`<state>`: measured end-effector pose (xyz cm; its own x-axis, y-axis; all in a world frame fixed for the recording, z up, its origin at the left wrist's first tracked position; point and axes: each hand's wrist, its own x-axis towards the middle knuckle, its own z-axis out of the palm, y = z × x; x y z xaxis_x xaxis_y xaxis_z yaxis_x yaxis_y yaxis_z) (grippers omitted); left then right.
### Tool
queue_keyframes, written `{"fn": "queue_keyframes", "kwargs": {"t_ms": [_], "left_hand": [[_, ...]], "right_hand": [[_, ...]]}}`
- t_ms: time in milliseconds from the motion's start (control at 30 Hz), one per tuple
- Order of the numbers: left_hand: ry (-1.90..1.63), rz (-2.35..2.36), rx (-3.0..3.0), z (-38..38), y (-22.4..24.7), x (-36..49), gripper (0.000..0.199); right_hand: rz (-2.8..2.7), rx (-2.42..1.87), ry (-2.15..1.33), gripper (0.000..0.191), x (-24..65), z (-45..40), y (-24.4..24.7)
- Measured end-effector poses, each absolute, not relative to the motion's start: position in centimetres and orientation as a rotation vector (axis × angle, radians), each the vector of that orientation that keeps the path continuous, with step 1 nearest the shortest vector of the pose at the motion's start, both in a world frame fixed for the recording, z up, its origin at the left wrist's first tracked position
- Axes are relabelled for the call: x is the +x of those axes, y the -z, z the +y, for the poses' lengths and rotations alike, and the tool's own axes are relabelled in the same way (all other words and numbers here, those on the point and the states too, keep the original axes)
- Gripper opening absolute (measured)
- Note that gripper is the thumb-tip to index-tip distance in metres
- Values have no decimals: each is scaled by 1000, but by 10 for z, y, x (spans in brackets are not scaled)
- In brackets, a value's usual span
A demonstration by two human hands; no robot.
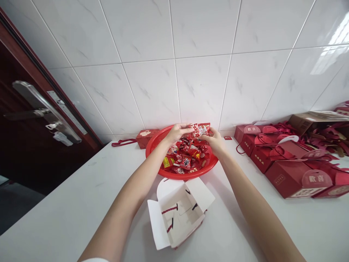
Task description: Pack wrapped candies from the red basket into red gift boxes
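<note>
Over a red plastic basket (181, 176), my left hand (177, 133) and my right hand (215, 141) are both closed on a red printed candy packet (201, 129), one at each side of it. Many small wrapped candies (185, 162) in red, yellow and white wrappers lie in the basket below. In front of the basket stands an opened gift box (181, 214), white inside, its flaps spread outward. Dark red cord ends show through its inner walls, and no candy is visible inside.
Closed red gift boxes (296, 178) with ribbons stand at the right, before a brown carton (305, 122) holding more ribbon. A small red box (146, 138) sits by the tiled wall (203, 87). The door (16, 109) with keys in its lock is at left.
</note>
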<state>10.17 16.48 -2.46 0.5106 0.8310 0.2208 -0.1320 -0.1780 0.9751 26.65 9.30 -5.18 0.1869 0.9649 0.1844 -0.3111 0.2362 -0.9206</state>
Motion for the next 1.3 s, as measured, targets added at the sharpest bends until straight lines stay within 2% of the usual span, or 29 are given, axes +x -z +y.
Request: {"fn": "queue_keyframes", "kwargs": {"t_ms": [200,367,500,600,733,967,1133,1300], "left_hand": [[-1173,606,1529,166,24,103,34],[-1274,501,1828,162,28,103,19],[-1126,582,2108,159,33,104,11],[-1053,628,2129,160,30,101,15],[-857,830,2120,164,25,91,23],[-141,988,2181,164,33,79,21],[37,1095,2213,165,41,78,17],[146,1091,2222,164,44,81,32]], "right_hand": [[-915,-873,-1094,34,269,98,55],[-890,-852,-1168,26,272,101,52],[-920,-809,-1216,35,271,97,48],[-916,-805,-1206,42,271,95,47],[-895,-819,-1168,37,272,95,49],[-892,-837,-1125,30,270,94,48],[-918,-863,-1129,31,269,90,46],[-951,-860,-1138,32,268,88,44]]}}
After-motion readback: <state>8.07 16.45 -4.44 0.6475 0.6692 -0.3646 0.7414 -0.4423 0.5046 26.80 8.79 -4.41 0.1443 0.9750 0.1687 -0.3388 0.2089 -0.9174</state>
